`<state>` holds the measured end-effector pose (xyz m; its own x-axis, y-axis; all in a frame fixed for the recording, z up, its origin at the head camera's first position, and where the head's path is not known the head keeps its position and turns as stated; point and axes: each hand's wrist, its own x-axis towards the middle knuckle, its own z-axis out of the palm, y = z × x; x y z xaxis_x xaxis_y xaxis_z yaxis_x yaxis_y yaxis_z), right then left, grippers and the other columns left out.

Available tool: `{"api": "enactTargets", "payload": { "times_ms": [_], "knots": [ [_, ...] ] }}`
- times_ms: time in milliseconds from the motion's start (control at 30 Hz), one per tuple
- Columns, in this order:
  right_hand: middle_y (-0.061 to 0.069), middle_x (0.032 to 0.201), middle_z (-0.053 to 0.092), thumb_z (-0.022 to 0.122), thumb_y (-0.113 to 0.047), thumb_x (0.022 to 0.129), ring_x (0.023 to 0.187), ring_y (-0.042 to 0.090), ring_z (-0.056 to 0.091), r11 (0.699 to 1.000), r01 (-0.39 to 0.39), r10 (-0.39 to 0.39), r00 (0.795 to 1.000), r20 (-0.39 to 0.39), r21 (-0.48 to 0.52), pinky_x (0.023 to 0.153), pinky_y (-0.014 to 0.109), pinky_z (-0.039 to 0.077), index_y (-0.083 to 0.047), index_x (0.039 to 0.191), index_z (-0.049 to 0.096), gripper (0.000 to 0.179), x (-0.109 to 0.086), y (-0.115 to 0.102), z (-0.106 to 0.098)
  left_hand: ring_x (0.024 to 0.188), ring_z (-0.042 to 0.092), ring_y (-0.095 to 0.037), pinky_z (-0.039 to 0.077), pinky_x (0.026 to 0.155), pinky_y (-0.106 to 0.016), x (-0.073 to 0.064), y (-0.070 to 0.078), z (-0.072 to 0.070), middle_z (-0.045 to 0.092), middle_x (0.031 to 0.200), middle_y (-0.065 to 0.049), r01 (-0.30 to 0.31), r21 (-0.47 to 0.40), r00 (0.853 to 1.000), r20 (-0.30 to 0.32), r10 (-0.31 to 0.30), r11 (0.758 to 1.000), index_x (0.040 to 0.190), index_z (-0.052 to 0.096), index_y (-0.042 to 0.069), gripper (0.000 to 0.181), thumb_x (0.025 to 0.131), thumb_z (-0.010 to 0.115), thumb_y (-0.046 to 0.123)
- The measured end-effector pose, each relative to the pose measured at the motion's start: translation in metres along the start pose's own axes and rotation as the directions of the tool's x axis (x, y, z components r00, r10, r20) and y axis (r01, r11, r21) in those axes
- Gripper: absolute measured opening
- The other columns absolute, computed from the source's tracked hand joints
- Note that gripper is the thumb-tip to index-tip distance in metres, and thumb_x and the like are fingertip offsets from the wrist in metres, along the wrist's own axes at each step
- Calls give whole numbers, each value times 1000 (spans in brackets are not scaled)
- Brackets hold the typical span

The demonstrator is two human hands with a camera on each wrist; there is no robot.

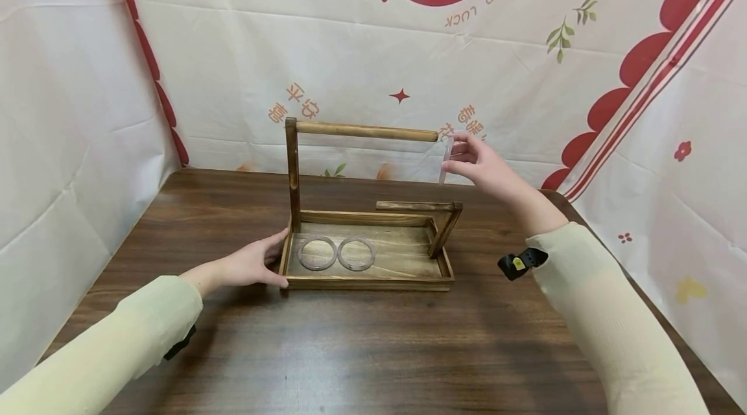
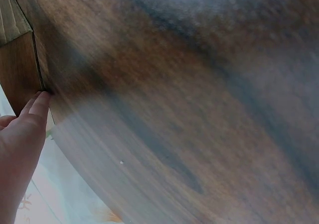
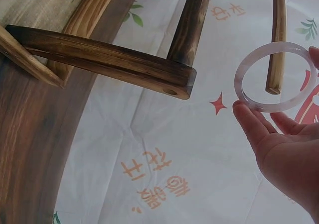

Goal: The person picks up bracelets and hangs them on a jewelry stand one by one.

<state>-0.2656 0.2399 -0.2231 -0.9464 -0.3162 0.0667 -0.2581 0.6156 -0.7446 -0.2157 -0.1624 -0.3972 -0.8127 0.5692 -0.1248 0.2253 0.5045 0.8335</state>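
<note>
A wooden bangle stand has a shallow tray point(image 1: 373, 284), a tall left post point(image 1: 294, 175), an upper rod point(image 1: 367, 130) and a shorter lower rod point(image 1: 408, 206) on the right. My left hand point(image 1: 251, 262) grips the tray's left end, thumb at the front corner and fingers along the side. Between thumb and fingers, my right hand point(image 1: 478, 163) pinches a pale translucent bangle point(image 3: 239, 79) just off the upper rod's free end. The right wrist view shows that rod end point(image 3: 275, 82) through the ring. Two similar bangles, a left one point(image 1: 317, 268) and a right one point(image 1: 373, 254), lie flat in the tray.
The stand is on a dark wooden table point(image 1: 350, 350). Behind it hangs a white printed cloth point(image 1: 350, 58), with more cloth at both sides. A black strap point(image 1: 519, 264) is on the right wrist.
</note>
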Motion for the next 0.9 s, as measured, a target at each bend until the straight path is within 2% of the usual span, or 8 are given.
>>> {"api": "enactTargets", "payload": {
  "times_ms": [200, 900],
  "knots": [
    [23, 139, 38, 55, -20, 93, 129, 34, 40, 1000, -5, 5, 1000, 1, -7, 107, 50, 34, -3, 147, 20, 66, 4, -2, -2, 131, 32, -49, 37, 105, -53, 0, 0, 0, 9, 152, -32, 9, -6, 1000, 3, -9, 1000, 148, 2, -5, 105, 78, 76, 19],
    [23, 138, 40, 55, -20, 93, 127, 35, 42, 1000, 15, -15, 1000, -12, -20, 106, 51, 35, -3, 146, 23, 64, 21, -4, -4, 132, 31, -49, 37, 105, -53, 0, 2, 0, 9, 152, -31, 15, -1, 1000, 8, -15, 1000, 149, 2, -4, 104, 79, 75, 19]
  ]
}}
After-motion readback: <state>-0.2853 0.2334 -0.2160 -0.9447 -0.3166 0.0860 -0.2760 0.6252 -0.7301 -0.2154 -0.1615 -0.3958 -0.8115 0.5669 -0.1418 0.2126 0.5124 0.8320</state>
